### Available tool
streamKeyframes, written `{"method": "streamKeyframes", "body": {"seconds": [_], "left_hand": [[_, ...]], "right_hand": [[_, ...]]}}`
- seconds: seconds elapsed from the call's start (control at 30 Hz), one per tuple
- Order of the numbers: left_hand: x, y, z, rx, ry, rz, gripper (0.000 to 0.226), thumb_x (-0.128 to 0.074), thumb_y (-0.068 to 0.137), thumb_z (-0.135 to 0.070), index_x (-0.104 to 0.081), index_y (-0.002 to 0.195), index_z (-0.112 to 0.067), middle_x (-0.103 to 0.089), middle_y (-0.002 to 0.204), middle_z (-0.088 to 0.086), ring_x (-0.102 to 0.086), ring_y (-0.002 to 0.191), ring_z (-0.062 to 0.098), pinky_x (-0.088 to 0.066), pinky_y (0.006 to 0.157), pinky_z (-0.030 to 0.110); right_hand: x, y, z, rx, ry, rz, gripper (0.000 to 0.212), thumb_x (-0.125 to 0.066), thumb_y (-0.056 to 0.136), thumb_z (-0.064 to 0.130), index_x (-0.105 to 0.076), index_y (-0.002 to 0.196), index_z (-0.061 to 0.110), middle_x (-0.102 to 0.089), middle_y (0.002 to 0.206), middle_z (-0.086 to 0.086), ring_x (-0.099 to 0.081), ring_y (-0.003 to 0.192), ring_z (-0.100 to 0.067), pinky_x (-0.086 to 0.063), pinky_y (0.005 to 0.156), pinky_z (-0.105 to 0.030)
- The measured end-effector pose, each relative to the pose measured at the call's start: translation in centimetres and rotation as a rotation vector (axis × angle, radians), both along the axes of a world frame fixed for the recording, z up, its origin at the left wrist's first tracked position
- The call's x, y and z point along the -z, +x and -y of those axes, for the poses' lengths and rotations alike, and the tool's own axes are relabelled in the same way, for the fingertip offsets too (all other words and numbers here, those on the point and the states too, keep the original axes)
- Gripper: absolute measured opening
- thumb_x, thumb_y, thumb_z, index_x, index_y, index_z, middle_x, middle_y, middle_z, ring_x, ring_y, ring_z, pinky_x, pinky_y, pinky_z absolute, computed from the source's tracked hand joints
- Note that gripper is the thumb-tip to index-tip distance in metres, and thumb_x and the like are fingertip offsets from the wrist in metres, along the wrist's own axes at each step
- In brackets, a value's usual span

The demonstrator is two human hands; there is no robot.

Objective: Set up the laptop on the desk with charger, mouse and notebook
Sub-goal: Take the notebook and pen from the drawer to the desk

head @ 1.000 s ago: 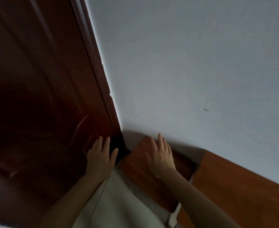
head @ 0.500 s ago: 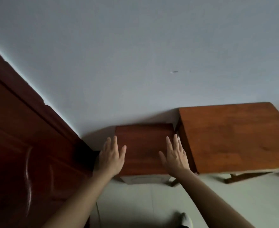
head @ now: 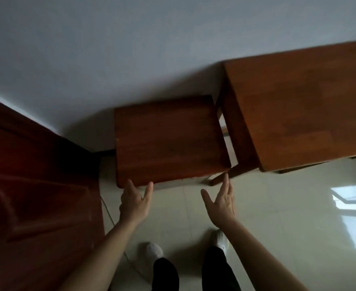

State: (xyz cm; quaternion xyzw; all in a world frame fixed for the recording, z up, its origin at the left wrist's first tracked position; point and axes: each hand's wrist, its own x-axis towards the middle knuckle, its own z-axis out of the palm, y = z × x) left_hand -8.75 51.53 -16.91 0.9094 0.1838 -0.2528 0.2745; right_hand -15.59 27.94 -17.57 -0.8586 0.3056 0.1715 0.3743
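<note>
Hands first: your left hand [head: 134, 201] is spread, fingers apart, its fingertips [head: 149, 185] at the near edge of the small stool [head: 166, 139]; whether they touch the wood you cannot tell. Your right hand [head: 221, 203] is also spread and holds nothing, hanging over the floor [head: 277, 217] just off the stool's near right corner. The two hands are apart from each other.

The stool stands against the wall [head: 131, 49], with a door [head: 36, 196] to its left. The desk [head: 298, 110] stands just beside the stool on the right, higher than it, and the part of its top in view is bare wood. Laptop, charger, mouse and notebook do not show anywhere in this view. Your shoes [head: 151, 252] stand on the pale tiles below.
</note>
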Motion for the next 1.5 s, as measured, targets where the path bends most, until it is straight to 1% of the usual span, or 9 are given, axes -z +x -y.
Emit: {"method": "streamKeyframes", "body": {"seconds": [0.17, 0.3, 0.4, 0.57, 0.77, 0.93, 1.17, 1.33, 1.5], "left_hand": [[8.3, -0.6, 0.7, -0.363, -0.155, -0.122, 0.112, -0.033, 0.080, -0.085, -0.006, 0.157, -0.009, -0.018, 0.163, 0.014, -0.024, 0.148, 0.034, -0.024, 0.119, 0.047], [13.1, 0.0, 0.6, -0.513, -0.303, 0.057, 0.105, -0.044, 0.081, -0.081, -0.014, 0.157, -0.015, -0.021, 0.163, 0.009, -0.023, 0.149, 0.026, -0.020, 0.121, 0.043], [14.9, 0.3, 0.1, -0.496, -0.427, 0.195, 0.104, -0.054, 0.079, -0.075, -0.020, 0.154, -0.012, -0.024, 0.160, 0.008, -0.025, 0.147, 0.021, -0.020, 0.122, 0.039], [16.2, -0.2, -0.9, -0.407, -0.442, 0.246, 0.117, -0.071, 0.069, -0.070, -0.012, 0.153, -0.014, -0.019, 0.161, 0.002, -0.021, 0.146, 0.013, -0.019, 0.121, 0.031], [16.2, 0.7, -1.7, -0.384, -0.487, 0.300, 0.094, -0.081, 0.056, -0.069, -0.030, 0.129, -0.036, -0.042, 0.137, -0.015, -0.040, 0.124, -0.002, -0.026, 0.091, 0.000], [17.1, 0.5, -1.9, -0.418, -0.482, 0.283, 0.083, -0.075, 0.065, -0.035, -0.034, 0.136, -0.021, -0.041, 0.145, -0.002, -0.039, 0.136, 0.013, -0.033, 0.102, 0.026], [17.4, 1.6, -3.5, -0.508, -0.470, 0.240, 0.078, -0.067, 0.062, -0.029, -0.039, 0.133, -0.014, -0.054, 0.137, 0.005, -0.050, 0.129, 0.022, -0.042, 0.105, 0.035], [18.1, 1.4, -2.5, -0.482, -0.362, 0.262, 0.075, -0.067, 0.066, -0.018, -0.034, 0.133, -0.019, -0.057, 0.134, 0.005, -0.055, 0.122, 0.024, -0.042, 0.091, 0.026], [18.5, 1.4, -2.9, -0.514, -0.289, 0.301, 0.061, -0.060, 0.074, -0.009, -0.035, 0.129, -0.014, -0.054, 0.130, 0.009, -0.058, 0.116, 0.027, -0.048, 0.097, 0.038]], "right_hand": [[7.8, 0.2, -1.4, 0.130, 0.172, 0.015, 0.112, -0.052, 0.084, 0.076, 0.014, 0.157, 0.022, 0.002, 0.168, -0.007, -0.004, 0.154, -0.026, -0.013, 0.124, -0.045], [11.6, 1.1, -2.0, 0.214, 0.223, 0.115, 0.112, -0.058, 0.085, 0.067, 0.009, 0.158, 0.014, 0.001, 0.167, -0.009, -0.004, 0.154, -0.025, -0.010, 0.125, -0.044], [12.5, 2.5, -1.3, 0.288, 0.223, 0.207, 0.109, -0.061, 0.076, 0.035, 0.006, 0.157, 0.006, -0.001, 0.165, -0.016, -0.005, 0.153, -0.027, -0.012, 0.125, -0.047], [13.5, 5.1, 0.9, 0.381, 0.245, 0.275, 0.092, -0.057, 0.064, 0.022, -0.024, 0.149, 0.005, -0.036, 0.147, -0.013, -0.033, 0.138, -0.029, -0.027, 0.118, -0.049], [14.3, 6.1, 1.6, 0.418, 0.265, 0.286, 0.075, -0.062, 0.069, 0.012, -0.035, 0.139, 0.011, -0.045, 0.139, -0.007, -0.041, 0.130, -0.025, -0.032, 0.115, -0.049], [14.8, 5.6, 1.8, 0.436, 0.279, 0.272, 0.078, -0.061, 0.076, 0.001, -0.027, 0.145, 0.012, -0.039, 0.144, -0.005, -0.040, 0.134, -0.024, -0.035, 0.115, -0.049], [14.3, 5.3, 3.1, 0.420, 0.239, 0.255, 0.069, -0.068, 0.065, 0.025, -0.032, 0.123, 0.019, -0.047, 0.134, -0.003, -0.047, 0.126, -0.021, -0.042, 0.108, -0.048], [15.0, 5.5, 2.3, 0.396, 0.290, 0.324, 0.089, -0.069, 0.062, 0.018, -0.031, 0.142, 0.012, -0.041, 0.139, -0.006, -0.044, 0.129, -0.021, -0.038, 0.110, -0.036], [14.7, 4.2, 3.8, 0.313, 0.190, 0.301, 0.069, -0.070, 0.063, 0.028, -0.032, 0.119, 0.017, -0.043, 0.128, -0.007, -0.051, 0.117, -0.020, -0.048, 0.100, -0.050]]}}
